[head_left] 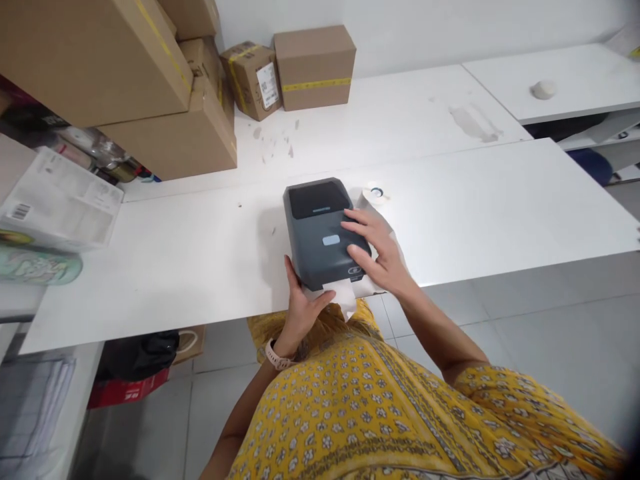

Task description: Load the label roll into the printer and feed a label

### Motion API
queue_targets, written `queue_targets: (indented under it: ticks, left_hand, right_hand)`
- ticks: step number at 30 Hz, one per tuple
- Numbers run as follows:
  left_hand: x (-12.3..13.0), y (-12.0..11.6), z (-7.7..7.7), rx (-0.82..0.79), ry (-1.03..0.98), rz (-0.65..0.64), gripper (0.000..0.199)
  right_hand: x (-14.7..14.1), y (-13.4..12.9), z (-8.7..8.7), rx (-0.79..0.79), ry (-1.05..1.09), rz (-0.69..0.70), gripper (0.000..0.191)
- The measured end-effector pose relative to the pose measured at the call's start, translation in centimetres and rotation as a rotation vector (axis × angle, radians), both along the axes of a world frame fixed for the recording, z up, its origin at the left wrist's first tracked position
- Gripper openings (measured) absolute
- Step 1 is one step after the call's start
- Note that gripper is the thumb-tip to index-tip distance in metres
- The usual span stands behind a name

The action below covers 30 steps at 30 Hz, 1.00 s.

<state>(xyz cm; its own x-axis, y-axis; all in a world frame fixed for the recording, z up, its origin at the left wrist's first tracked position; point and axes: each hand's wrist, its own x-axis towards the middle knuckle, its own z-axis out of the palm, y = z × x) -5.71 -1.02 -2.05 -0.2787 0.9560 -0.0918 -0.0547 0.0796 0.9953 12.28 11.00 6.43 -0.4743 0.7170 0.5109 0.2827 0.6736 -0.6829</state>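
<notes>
A dark grey label printer (317,243) with a black window and a light button sits near the white table's front edge. A strip of white paper (345,297) hangs from its front slot. My left hand (303,303) holds the printer's lower left corner, its thumb by the paper and its fingers along the side. Over the right side of the lid lies my right hand (377,253), fingers spread and resting on the surface. Just behind that hand, a roll of white labels (376,193) lies on the table, partly covered.
Cardboard boxes (165,133) are stacked at the back left, and two smaller boxes (315,70) stand by the wall. At left are a white carton (60,200) and a green can (40,265). A small white round object (544,89) lies far right.
</notes>
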Motion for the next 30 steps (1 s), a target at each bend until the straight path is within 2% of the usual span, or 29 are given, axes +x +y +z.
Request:
queue_targets:
  ticks: [3,6,8,10,12,17,20,21,23,24,25,26,29,30]
  left_hand:
    - [-0.2,-0.2,0.3,0.066,-0.059,-0.019,0.134]
    - [-0.3,0.0,1.5,0.061,-0.104,0.017,0.112]
    - [-0.3,0.2,2.4,-0.002,-0.094,0.047,0.098]
    - [-0.2,0.5,3.2,-0.06,-0.073,0.067,0.094]
    - [0.0,0.7,3.6,-0.07,-0.041,0.092,0.093]
    - [0.0,1.3,3.9,0.014,0.057,0.111,0.08]
    - [-0.4,0.4,3.9,0.028,0.046,0.093,0.079]
    - [-0.5,-0.2,3.8,0.019,0.069,0.138,0.074]
    - [-0.6,-1.8,3.7,-0.017,0.144,0.277,0.049]
    - [-0.6,-2.5,3.6,-0.043,0.171,0.3,0.039]
    - [-0.5,-3.1,3.6,-0.075,0.175,0.261,0.041]
    - [-0.3,-3.5,3.5,-0.107,0.157,0.166,0.048]
    - [0.6,-3.0,3.3,-0.226,-0.004,-0.253,0.062]
    - [0.9,-2.4,3.2,-0.267,-0.072,-0.336,0.063]
  right_hand:
    - [-0.4,-1.5,-3.0,-0.179,0.033,-0.068,0.056]
    - [-1.0,-2.2,-5.3,-0.449,0.172,-0.164,0.083]
    - [-1.2,-2.3,-6.1,-0.591,0.24,-0.155,0.098]
    - [-1.2,-2.2,-6.3,-0.667,0.255,-0.103,0.106]
    - [-1.1,-2.1,-6.0,-0.695,0.261,-0.078,0.107]
    - [-1.2,-2.1,-5.7,-0.684,0.321,-0.122,0.104]
    - [-1.3,-2.1,-6.0,-0.666,0.3,-0.119,0.102]
    - [-1.4,-2.1,-6.2,-0.651,0.296,-0.126,0.101]
    - [-1.5,-2.1,-6.5,-0.618,0.297,-0.154,0.099]
    - [-1.5,-2.1,-6.7,-0.604,0.294,-0.167,0.098]
    - [-1.6,-2.1,-6.9,-0.593,0.283,-0.174,0.097]
    - [-1.6,-2.1,-7.0,-0.584,0.267,-0.175,0.096]
    - [-1.6,-2.0,-7.3,-0.559,0.253,-0.182,0.094]
    - [-1.6,-2.0,-7.4,-0.553,0.258,-0.184,0.094]
